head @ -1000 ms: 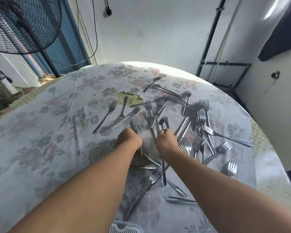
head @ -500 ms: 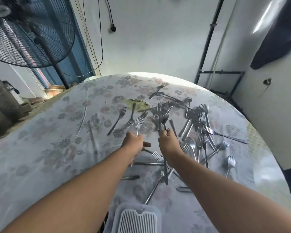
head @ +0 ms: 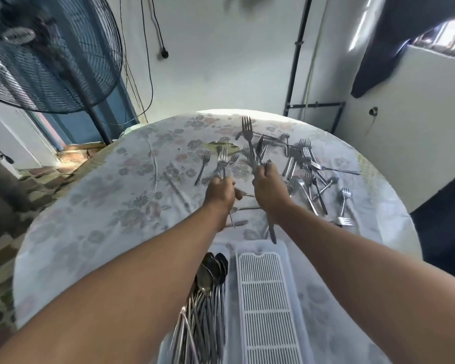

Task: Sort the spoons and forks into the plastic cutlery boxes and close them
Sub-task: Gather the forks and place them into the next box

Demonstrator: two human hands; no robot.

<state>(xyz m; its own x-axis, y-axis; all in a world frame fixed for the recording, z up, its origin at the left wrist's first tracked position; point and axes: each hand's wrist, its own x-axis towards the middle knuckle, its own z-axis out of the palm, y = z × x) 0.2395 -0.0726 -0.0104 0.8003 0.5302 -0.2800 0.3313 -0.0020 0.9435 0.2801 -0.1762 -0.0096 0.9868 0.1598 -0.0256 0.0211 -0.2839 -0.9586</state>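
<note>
Fingers of the right hand [head: 269,191] and left hand [head: 219,191] each clutch steel forks [head: 248,143] mid-gathering above the floral-clothed worktop [head: 111,195]; next, probably, lowering them into the empty translucent plastic cutlery box [head: 289,271].

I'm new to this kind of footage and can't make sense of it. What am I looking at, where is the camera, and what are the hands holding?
There is no machine here: a person wears a wide-angle camera on the head, looking forward and down, so both bare arms reach into the picture. The left hand grips a fork; the right hand grips a few forks, tines pointing up. More loose forks lie scattered on the round table's floral tablecloth. Nearest the person sit two plastic cutlery boxes: one already holds spoons, the other shows only a white slotted tray.
</note>
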